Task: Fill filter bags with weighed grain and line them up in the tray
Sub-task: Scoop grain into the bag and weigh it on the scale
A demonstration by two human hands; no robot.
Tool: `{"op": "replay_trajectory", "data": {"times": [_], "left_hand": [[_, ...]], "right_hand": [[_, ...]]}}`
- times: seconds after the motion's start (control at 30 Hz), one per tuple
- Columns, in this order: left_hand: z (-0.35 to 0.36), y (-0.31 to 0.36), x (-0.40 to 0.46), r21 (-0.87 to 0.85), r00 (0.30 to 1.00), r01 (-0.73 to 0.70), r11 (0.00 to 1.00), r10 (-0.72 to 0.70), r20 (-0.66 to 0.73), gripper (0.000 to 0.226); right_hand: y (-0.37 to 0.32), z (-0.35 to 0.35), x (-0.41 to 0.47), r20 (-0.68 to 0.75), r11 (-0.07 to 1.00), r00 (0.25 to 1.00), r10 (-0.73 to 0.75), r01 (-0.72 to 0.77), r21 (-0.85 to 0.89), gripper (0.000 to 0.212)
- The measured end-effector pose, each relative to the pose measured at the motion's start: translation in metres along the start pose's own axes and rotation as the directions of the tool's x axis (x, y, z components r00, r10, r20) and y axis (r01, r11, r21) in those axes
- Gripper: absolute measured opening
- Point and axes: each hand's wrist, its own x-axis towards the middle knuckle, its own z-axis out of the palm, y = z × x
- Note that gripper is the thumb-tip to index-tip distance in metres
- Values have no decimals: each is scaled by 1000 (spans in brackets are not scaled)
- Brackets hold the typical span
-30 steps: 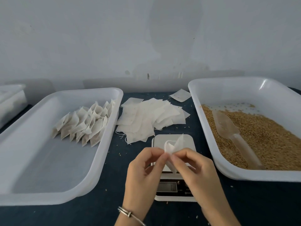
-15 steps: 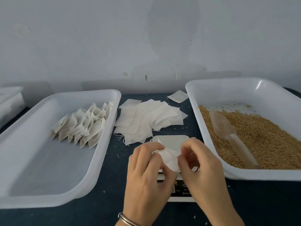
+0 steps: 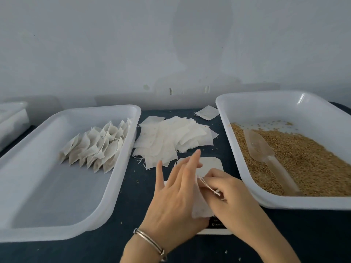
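- A person works over a small scale (image 3: 209, 164) on a dark table (image 3: 133, 188), an empty filter bag (image 3: 201, 205) held between both hands.
- The left hand (image 3: 171, 198) lies with fingers straight and spread against the bag; the right hand (image 3: 222, 188) has its fingers curled, pinching the bag's top edge and string.
- In the left tray (image 3: 57, 230), a row of filled bags (image 3: 96, 147) leans in overlapping order at the far end; most of the tray floor remains bare.
- A loose pile of flat, unfilled bags (image 3: 171, 141) sits between the trays, suggesting many more to fill.
- The right tray (image 3: 284, 205) holds grain (image 3: 307, 164) with a clear scoop (image 3: 266, 152) lying on it.
- By appearances the job is in its early part: this bag has yet to be opened, weighed and placed.
- Small print on the scale's front is too blurred to read; no brand is legible.
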Motion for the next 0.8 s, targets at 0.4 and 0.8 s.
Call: {"op": "replay_trajectory", "data": {"times": [0.4,0.8], "left_hand": [[6,6,28,-412,976,177,894,-215,-47,37],[5,-2,42,-605,949,177,776,-298,-105,34]], "right_hand": [[-9,-26,9,113,917,993,-37,79,-392,35],[123,-136,73,175,509,666,725,-348,-787,45]]}}
